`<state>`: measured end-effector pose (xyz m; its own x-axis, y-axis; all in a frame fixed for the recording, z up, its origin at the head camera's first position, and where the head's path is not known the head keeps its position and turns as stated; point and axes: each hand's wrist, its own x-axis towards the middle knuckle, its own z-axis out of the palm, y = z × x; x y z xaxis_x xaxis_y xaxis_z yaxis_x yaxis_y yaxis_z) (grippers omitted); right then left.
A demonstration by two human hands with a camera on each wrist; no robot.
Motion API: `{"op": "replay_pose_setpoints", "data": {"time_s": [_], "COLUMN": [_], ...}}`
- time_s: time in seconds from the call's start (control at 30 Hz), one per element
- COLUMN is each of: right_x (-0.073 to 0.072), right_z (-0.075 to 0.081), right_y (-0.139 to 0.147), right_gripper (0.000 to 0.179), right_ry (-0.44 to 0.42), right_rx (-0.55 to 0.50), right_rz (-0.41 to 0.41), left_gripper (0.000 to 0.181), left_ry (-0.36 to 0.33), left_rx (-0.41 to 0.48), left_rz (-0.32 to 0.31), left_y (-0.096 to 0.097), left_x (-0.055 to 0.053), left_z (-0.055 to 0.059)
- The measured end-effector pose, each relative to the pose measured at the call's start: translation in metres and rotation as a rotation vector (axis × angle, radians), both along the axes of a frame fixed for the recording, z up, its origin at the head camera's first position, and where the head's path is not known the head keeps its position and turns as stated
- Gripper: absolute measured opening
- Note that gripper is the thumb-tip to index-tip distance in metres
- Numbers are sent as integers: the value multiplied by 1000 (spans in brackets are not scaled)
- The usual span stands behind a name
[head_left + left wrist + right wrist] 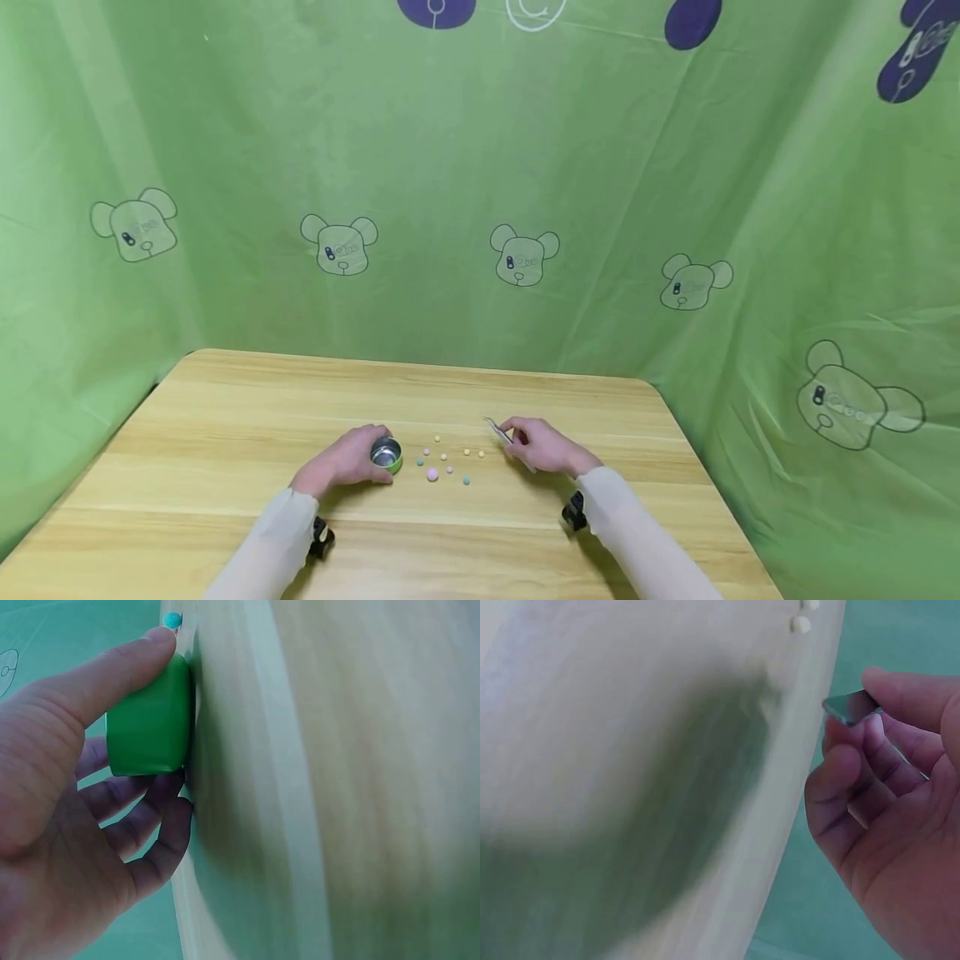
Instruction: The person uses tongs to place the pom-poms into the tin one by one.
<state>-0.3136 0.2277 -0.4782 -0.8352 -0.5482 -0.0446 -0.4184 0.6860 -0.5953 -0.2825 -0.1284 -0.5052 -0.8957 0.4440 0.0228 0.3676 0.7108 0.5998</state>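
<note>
My left hand (348, 457) curls round a small green tin (395, 468) with a silvery inside, standing upright on the table. In the left wrist view, the thumb lies along one side of the tin (150, 720) and fingers reach round the other. On the right, my right hand (546, 447) pinches slim metal tweezers (497, 429), their thin bent tip pointing away and to the left. The right wrist view shows the broad end of the tweezers (850, 707) between thumb and fingers. Between the hands lie several small balls, including a larger pink ball (432, 475) and a teal ball (467, 480).
The wooden table (262, 417) has rounded far corners. Behind it and at both sides hangs a green curtain (450, 150) printed with bear heads. More small balls, such as a pale yellow ball (437, 438), lie scattered right of the tin.
</note>
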Motion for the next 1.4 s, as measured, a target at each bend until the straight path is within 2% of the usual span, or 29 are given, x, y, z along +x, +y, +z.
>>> {"op": "replay_pose_setpoints", "data": {"time_s": [0.07,0.2,0.37,0.5,0.63,0.77,0.93,1.2,1.4], "right_x": [2,5,8,10,10,9,9,10,11], "right_z": [3,7,7,6,4,1,-2,-5,-7], "right_y": [-1,-4,-7,-10,-14,-15,-14,-9,-7], "right_gripper": [28,21,11,10,11,15,17,15,14], "right_ry": [-1,-57,-101,-52,40,85,149,189,191], "right_rx": [-8,-57,-71,-40,38,120,174,237,239], "right_rz": [10,17,-26,-47,-21,4,40,47,57], "left_gripper": [55,55,56,57,59,61,59,56,60], "left_ry": [3,8,7,2,-18,-29,-27,-26,-35], "left_rx": [1,1,-9,-4,12,27,39,40,50], "left_rz": [-5,-10,-7,-5,3,2,-6,4,18], "left_y": [0,1,1,0,-1,-1,-2,-2,-2], "left_x": [0,0,-1,-1,-1,-1,1,2,1], "left_z": [1,2,1,-1,-2,-1,1,1,0]}}
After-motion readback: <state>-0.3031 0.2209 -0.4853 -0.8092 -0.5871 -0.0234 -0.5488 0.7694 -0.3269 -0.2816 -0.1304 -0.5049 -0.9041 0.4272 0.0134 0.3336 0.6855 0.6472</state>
